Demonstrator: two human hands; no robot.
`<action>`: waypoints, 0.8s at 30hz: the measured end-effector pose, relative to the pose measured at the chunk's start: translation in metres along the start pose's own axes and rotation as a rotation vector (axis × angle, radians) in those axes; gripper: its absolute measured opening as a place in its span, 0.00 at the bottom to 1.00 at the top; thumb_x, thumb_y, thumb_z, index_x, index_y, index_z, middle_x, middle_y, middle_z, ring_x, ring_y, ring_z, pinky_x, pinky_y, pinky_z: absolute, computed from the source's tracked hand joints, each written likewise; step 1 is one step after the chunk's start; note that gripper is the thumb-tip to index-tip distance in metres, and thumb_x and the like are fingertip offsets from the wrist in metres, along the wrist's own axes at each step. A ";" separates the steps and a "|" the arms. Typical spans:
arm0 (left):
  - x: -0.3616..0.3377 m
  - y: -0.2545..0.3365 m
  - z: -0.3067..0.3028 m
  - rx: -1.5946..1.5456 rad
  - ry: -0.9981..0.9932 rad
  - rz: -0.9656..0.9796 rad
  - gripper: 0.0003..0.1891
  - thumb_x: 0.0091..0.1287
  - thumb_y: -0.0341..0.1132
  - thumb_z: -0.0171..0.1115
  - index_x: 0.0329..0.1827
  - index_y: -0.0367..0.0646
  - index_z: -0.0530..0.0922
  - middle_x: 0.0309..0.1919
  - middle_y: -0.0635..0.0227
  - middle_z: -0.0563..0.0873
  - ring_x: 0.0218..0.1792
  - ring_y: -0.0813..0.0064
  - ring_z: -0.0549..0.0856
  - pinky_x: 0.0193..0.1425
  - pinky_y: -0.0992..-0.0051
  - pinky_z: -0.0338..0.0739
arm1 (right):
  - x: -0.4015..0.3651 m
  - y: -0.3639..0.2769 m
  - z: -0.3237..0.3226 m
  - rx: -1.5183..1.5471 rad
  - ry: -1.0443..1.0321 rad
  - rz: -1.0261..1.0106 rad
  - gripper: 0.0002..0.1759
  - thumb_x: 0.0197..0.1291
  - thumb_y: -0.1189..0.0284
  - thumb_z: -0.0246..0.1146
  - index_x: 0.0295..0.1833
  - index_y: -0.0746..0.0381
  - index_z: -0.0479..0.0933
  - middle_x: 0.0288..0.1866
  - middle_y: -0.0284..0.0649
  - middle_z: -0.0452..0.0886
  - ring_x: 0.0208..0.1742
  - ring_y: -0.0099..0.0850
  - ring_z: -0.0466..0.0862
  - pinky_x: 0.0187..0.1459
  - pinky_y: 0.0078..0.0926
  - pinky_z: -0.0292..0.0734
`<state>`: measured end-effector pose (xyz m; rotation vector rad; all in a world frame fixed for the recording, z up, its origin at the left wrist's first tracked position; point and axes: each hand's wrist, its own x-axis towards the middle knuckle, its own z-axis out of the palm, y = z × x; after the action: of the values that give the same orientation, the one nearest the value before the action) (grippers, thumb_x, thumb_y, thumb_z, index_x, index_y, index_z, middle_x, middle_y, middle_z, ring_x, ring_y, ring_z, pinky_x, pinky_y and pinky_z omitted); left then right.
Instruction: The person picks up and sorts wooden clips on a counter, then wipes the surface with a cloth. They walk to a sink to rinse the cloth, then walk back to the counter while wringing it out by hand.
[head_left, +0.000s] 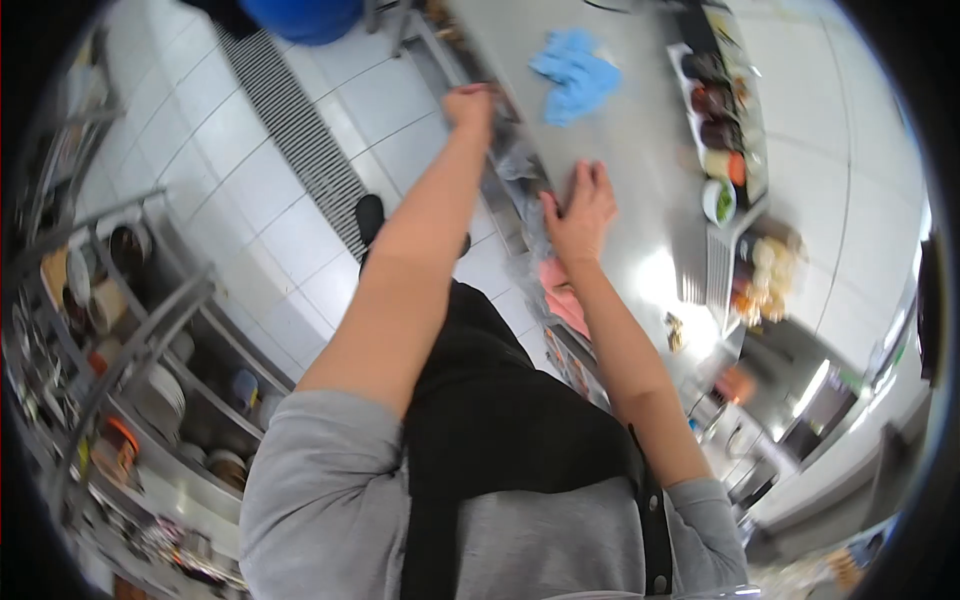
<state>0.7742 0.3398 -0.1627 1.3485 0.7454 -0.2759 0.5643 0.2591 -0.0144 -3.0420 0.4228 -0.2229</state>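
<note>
My left hand (pixel 470 106) is closed beside the front edge of the steel counter (pixel 645 180), over an open drawer or shelf space below it. What its fingers hold, if anything, is hidden. My right hand (pixel 584 220) lies on the countertop near that edge, palm down, fingers stretched out. Ahead of it on the steel is a crumpled blue cloth (pixel 575 75). Clear plastic bags (pixel 518 163) show below the counter's edge between my hands. A pink cloth (pixel 564 296) hangs or lies beside my right wrist.
Along the counter's back stands a row of sauce and condiment containers (pixel 712 100), with a white bowl of chopped greens (pixel 718 201). Metal racks (pixel 150 330) with dishes are at left. A floor drain grate (pixel 290 130) runs past my foot, towards a blue bin (pixel 305 15).
</note>
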 end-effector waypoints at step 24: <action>-0.156 -0.104 -0.260 0.808 -0.709 -0.252 0.13 0.70 0.36 0.63 0.51 0.36 0.82 0.34 0.69 0.87 0.29 0.84 0.82 0.29 0.83 0.73 | -0.265 0.353 -0.099 0.014 0.043 0.652 0.14 0.63 0.76 0.60 0.52 0.50 0.82 0.55 0.32 0.82 0.61 0.36 0.78 0.67 0.45 0.62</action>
<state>0.5132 0.5250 -0.1556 1.7341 0.1765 -1.2854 0.2029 -0.0113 0.0194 -2.6973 1.3542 -0.2439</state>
